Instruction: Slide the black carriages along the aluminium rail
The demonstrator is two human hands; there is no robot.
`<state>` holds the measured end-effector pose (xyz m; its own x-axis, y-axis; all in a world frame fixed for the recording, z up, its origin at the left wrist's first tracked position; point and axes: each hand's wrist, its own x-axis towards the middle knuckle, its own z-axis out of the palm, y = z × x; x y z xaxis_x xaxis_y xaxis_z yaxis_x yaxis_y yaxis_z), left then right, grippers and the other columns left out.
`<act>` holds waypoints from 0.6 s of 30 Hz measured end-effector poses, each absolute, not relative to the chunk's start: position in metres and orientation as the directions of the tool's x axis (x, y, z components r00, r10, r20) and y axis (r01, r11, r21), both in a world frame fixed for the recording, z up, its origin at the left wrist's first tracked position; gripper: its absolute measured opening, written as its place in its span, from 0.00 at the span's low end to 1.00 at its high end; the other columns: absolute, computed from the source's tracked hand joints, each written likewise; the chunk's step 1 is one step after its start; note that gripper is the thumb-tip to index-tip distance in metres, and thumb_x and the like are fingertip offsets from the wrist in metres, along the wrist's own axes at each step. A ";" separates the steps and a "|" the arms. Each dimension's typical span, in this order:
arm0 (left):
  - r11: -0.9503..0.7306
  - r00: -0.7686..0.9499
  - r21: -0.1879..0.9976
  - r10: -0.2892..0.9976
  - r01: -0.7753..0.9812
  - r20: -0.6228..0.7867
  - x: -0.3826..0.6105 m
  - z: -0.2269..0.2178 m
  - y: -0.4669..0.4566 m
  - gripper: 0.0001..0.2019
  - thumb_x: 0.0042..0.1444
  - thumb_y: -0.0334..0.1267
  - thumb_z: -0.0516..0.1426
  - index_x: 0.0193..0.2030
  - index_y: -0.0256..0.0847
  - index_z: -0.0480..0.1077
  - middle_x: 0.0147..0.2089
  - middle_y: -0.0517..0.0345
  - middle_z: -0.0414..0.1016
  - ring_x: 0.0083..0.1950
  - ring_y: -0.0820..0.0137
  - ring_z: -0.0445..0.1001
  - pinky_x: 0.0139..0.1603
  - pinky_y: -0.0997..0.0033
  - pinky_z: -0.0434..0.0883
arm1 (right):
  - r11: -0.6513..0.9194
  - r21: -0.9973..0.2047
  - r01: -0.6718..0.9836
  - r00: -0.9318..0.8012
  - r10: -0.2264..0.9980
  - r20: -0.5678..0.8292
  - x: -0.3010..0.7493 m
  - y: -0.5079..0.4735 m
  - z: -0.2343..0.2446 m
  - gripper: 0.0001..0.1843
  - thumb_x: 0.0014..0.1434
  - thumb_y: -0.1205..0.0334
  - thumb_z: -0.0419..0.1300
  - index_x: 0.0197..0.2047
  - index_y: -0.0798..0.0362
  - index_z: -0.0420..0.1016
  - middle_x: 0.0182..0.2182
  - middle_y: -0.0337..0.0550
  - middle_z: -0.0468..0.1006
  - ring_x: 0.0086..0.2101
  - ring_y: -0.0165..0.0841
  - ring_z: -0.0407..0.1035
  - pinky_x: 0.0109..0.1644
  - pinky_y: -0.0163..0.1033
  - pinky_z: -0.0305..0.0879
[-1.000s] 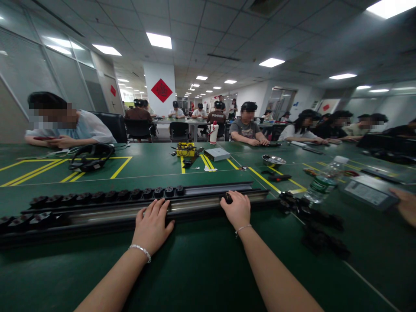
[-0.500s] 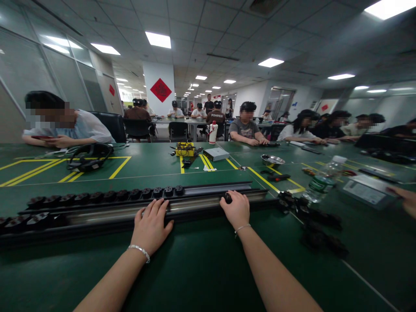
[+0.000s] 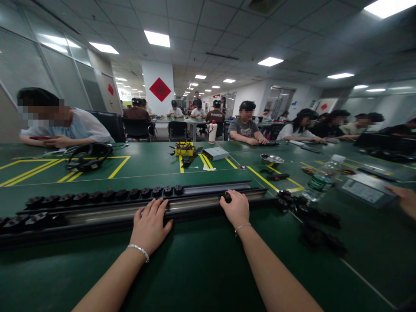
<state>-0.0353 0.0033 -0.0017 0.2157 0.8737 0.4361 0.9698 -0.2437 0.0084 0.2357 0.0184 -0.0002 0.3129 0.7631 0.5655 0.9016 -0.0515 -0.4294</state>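
My left hand (image 3: 150,226) lies over the near edge of a long black rail with a shiny metal channel (image 3: 195,204), fingers stretched out and thumb apart. Farther right on the same rail, my right hand (image 3: 237,209) is closed around a small black part (image 3: 228,197), mostly hidden by the fingers. At the left end of this rail sit a few black knob-like pieces (image 3: 39,220). Just behind, a second rail (image 3: 217,188) carries a row of several similar black pieces (image 3: 110,196).
Loose black parts (image 3: 320,238) lie to the right, near a water bottle (image 3: 325,180) and a grey metal box (image 3: 365,189). Farther back are a steel bowl (image 3: 272,160), a headset (image 3: 89,158) and a yellow box with cables (image 3: 184,149). Another person's hand (image 3: 404,199) shows at the right edge.
Both hands keep nearly the same place on the rail, and the right one still grips the black part. The view has shifted very slightly.
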 end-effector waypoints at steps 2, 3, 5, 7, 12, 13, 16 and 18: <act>-0.242 0.216 0.007 0.876 0.970 0.430 -0.035 0.000 0.003 0.26 0.52 0.44 0.48 0.58 0.41 0.59 0.62 0.52 0.59 0.62 0.59 0.54 0.58 0.53 0.50 | -0.051 -0.426 0.903 0.311 0.762 0.567 0.235 0.017 0.000 0.17 0.50 0.56 0.52 0.40 0.54 0.74 0.43 0.47 0.75 0.48 0.38 0.64 0.57 0.46 0.47; -0.241 0.214 0.009 0.879 0.971 0.427 -0.034 0.000 0.003 0.26 0.52 0.44 0.48 0.58 0.41 0.59 0.62 0.52 0.59 0.62 0.59 0.54 0.58 0.53 0.50 | -0.052 -0.427 0.903 0.313 0.761 0.568 0.235 0.017 0.001 0.17 0.50 0.56 0.52 0.40 0.54 0.74 0.43 0.47 0.75 0.48 0.38 0.64 0.57 0.46 0.47; -0.236 0.208 0.017 0.886 0.972 0.415 -0.034 0.002 0.002 0.26 0.52 0.44 0.49 0.58 0.41 0.59 0.61 0.51 0.59 0.62 0.59 0.54 0.58 0.53 0.51 | -0.055 -0.430 0.901 0.317 0.761 0.567 0.235 0.016 0.002 0.17 0.50 0.56 0.52 0.39 0.54 0.74 0.43 0.48 0.75 0.48 0.39 0.64 0.58 0.47 0.46; -0.231 0.201 0.023 0.889 0.973 0.411 -0.033 0.002 0.001 0.25 0.52 0.43 0.49 0.58 0.42 0.59 0.61 0.51 0.59 0.62 0.60 0.54 0.58 0.54 0.50 | -0.058 -0.436 0.898 0.322 0.761 0.563 0.235 0.017 0.002 0.17 0.49 0.56 0.52 0.39 0.54 0.74 0.43 0.47 0.75 0.48 0.39 0.64 0.57 0.47 0.46; -0.237 0.208 0.015 0.881 0.971 0.426 -0.034 -0.001 0.002 0.25 0.52 0.43 0.48 0.58 0.42 0.59 0.62 0.51 0.58 0.63 0.60 0.53 0.59 0.55 0.49 | -0.052 -0.443 0.895 0.326 0.755 0.569 0.235 0.018 0.001 0.16 0.49 0.56 0.52 0.38 0.54 0.74 0.42 0.47 0.76 0.47 0.39 0.65 0.57 0.47 0.47; -0.239 0.211 0.013 0.880 0.971 0.426 -0.035 -0.001 0.003 0.26 0.52 0.44 0.48 0.58 0.41 0.59 0.62 0.52 0.58 0.63 0.60 0.53 0.59 0.54 0.49 | -0.051 -0.443 0.895 0.326 0.752 0.573 0.235 0.018 0.001 0.16 0.49 0.56 0.52 0.38 0.53 0.74 0.42 0.47 0.76 0.47 0.39 0.65 0.57 0.47 0.47; -0.240 0.213 0.009 0.878 0.971 0.428 -0.035 -0.001 0.003 0.26 0.52 0.44 0.48 0.58 0.41 0.59 0.62 0.52 0.58 0.63 0.60 0.53 0.58 0.54 0.50 | -0.045 -0.442 0.896 0.322 0.751 0.577 0.235 0.018 0.002 0.16 0.49 0.57 0.52 0.38 0.54 0.74 0.42 0.47 0.76 0.47 0.38 0.65 0.57 0.46 0.47; -0.239 0.211 0.011 0.878 0.971 0.430 -0.035 -0.001 0.003 0.26 0.52 0.44 0.48 0.58 0.41 0.59 0.62 0.52 0.59 0.62 0.60 0.53 0.58 0.54 0.50 | -0.048 -0.443 0.895 0.323 0.754 0.572 0.235 0.018 0.003 0.16 0.49 0.57 0.52 0.38 0.54 0.74 0.42 0.47 0.76 0.47 0.38 0.65 0.57 0.45 0.47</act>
